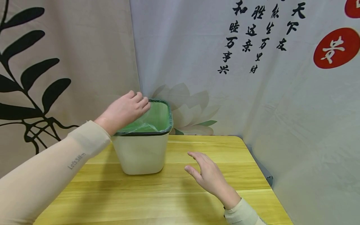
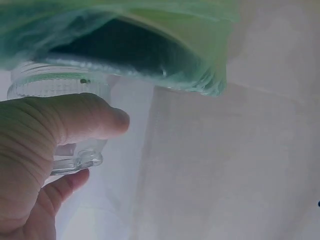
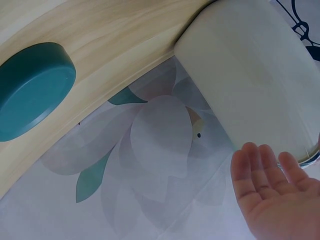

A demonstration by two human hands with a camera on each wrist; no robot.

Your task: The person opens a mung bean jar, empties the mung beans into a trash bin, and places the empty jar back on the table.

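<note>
Clear glass jar (image 2: pixel 60 120) gripped in your left hand (image 1: pixel 123 111) sits over the lined bin (image 1: pixel 142 147), not yet dropped; right hand (image 1: pixel 209 176) open at 4 o'clock above the bench (image 1: pixel 174 190).

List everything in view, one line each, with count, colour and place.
Bin: one, cream, on the table toward its back left.
Bag: one, green, lining the bin, folded over its rim.
Jar: one, clear glass, held beside the bag's rim.
Lid: one, teal, flat on the table.
Table: one, yellow wood.
Cloth backdrops: two, beige with black leaves, grey with a lotus and writing, behind the table.
Left hand: over the bin's rim, its grip round the jar.
Right hand: fingers spread above the table, holding nothing.
</note>
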